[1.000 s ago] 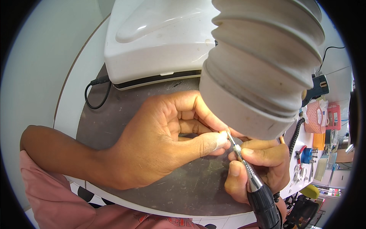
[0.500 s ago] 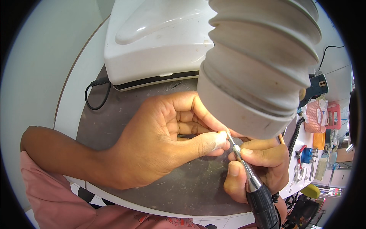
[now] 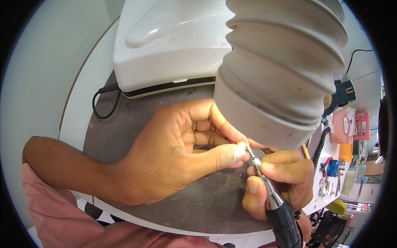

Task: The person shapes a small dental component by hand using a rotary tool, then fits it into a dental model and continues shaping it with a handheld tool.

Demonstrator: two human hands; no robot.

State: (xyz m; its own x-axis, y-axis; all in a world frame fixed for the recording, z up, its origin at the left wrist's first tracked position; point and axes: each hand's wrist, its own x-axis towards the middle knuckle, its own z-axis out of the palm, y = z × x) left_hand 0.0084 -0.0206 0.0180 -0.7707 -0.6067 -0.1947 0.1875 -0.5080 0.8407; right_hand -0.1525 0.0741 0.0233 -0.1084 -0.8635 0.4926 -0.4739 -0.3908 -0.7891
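Note:
My left hand point(image 3: 169, 157) pinches a small pale yellowish piece point(image 3: 241, 144) between thumb and forefinger; the fingers cover most of it, so its shape cannot be made out. A light wrap or patch covers the pad of the left thumb. My right hand point(image 3: 291, 175) grips a rotary handpiece point(image 3: 273, 198) with a silver front and a black body, held like a pen. Its thin metal bit point(image 3: 249, 150) points up and left, at or very close to the pale piece. Both hands meet just below the mouth of a wide ribbed hose point(image 3: 264, 115).
A white machine housing point(image 3: 173, 53) stands behind the left hand, with a black cable point(image 3: 96, 105) at its side. Grey matting point(image 3: 215, 206) covers the worktop. Off to the right are a coiled cord point(image 3: 321, 149), a blue cylinder point(image 3: 332, 168) and a pink basket point(image 3: 342, 128).
My right hand and the handpiece have shifted very slightly to the left at the rear. The left hand keeps nearly the same place and grip.

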